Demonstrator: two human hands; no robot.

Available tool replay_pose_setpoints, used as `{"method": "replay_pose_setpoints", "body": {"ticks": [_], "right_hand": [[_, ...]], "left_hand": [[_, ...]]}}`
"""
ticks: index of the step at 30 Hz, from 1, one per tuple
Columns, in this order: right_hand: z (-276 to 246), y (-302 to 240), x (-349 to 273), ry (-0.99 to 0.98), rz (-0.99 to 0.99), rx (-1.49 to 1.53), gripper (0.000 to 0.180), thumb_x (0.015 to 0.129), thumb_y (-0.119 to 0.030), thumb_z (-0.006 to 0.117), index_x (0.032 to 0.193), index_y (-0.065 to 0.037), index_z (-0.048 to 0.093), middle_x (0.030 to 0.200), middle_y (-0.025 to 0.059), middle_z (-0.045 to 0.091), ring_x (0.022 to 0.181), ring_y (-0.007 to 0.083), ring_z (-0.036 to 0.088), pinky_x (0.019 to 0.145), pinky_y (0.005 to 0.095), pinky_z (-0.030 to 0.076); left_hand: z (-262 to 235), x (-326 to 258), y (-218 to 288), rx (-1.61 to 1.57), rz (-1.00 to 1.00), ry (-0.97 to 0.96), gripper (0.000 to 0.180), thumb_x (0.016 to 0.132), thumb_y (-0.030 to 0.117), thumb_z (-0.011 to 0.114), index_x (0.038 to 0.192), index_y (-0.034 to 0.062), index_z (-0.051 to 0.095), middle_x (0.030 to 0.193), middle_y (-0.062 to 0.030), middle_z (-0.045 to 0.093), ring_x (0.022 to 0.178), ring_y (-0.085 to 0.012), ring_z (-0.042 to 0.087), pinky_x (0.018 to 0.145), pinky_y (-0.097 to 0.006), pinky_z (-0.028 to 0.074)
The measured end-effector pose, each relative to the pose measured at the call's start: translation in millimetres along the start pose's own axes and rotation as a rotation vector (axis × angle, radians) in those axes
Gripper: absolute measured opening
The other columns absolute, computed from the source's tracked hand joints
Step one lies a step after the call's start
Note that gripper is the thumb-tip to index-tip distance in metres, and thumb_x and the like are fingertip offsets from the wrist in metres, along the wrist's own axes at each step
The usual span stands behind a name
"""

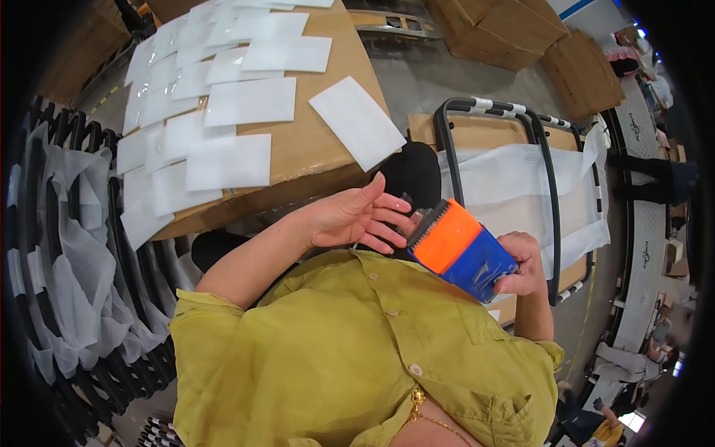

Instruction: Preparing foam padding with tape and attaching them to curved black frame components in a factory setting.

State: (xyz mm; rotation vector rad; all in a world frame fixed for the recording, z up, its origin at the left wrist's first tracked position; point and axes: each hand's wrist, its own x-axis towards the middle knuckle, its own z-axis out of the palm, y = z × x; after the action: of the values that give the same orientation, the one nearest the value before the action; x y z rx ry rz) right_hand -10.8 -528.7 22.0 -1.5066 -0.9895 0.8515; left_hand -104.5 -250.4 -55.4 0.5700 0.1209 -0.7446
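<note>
In my right hand [523, 262] is a tape dispenser [463, 252] with an orange front, a blue body and a dark toothed edge. The fingers wrap round its blue end. Beside the toothed edge is my left hand [350, 217], palm partly up and fingers apart. Its fingertips come very near the dispenser's edge; whether they touch the tape there I cannot tell. Ahead of my hands stands a cardboard box [331, 112], its top spread with several overlapping white foam sheets [249, 100]. A single foam sheet [357, 123] lies at the box's near right corner.
To the right, a black tubular frame [547, 171] with white wrapping [495, 175] lies over cardboard. Several wrapped black frames [82, 246] stand at the left. Large cardboard boxes [495, 30] sit at the back, and a conveyor [637, 223] runs along the far right, with people near it.
</note>
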Motion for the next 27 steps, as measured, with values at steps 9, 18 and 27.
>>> {"method": "replay_pose_setpoints", "body": {"ticks": [9, 18, 27], "right_hand": [[-6, 2, -2, -0.165, -0.261, -0.170, 0.040, 0.055, -0.025, 0.081, 0.072, 0.000, 0.055, 0.055, 0.0068, 0.048, 0.045, 0.0237, 0.046, 0.044, 0.0280, 0.034], [7, -28, 12, -0.153, -0.404, -0.590, 0.044, 0.056, -0.033, 0.079, 0.073, 0.000, 0.055, 0.065, 0.0092, 0.056, 0.062, 0.0262, 0.057, 0.056, 0.0312, 0.045], [21, -50, 15, -0.194, -0.557, -0.969, 0.015, 0.063, -0.009, 0.062, 0.072, 0.002, 0.056, 0.070, 0.0094, 0.060, 0.065, 0.0211, 0.060, 0.068, 0.0310, 0.050]], "left_hand": [[44, -8, 15, 0.287, 0.077, 0.110, 0.029, 0.083, 0.007, 0.054, 0.111, 0.0006, 0.050, 0.099, -0.0099, 0.058, 0.082, -0.0156, 0.059, 0.070, -0.025, 0.049], [53, -12, 19, 0.485, 0.306, 0.136, 0.040, 0.078, -0.001, 0.058, 0.116, 0.0011, 0.045, 0.090, -0.0063, 0.059, 0.080, -0.0100, 0.056, 0.074, -0.024, 0.047], [72, -16, 34, 0.812, 0.334, 0.173, 0.029, 0.076, 0.003, 0.062, 0.104, 0.0009, 0.055, 0.082, -0.0019, 0.058, 0.074, -0.0069, 0.054, 0.069, -0.021, 0.044]]}}
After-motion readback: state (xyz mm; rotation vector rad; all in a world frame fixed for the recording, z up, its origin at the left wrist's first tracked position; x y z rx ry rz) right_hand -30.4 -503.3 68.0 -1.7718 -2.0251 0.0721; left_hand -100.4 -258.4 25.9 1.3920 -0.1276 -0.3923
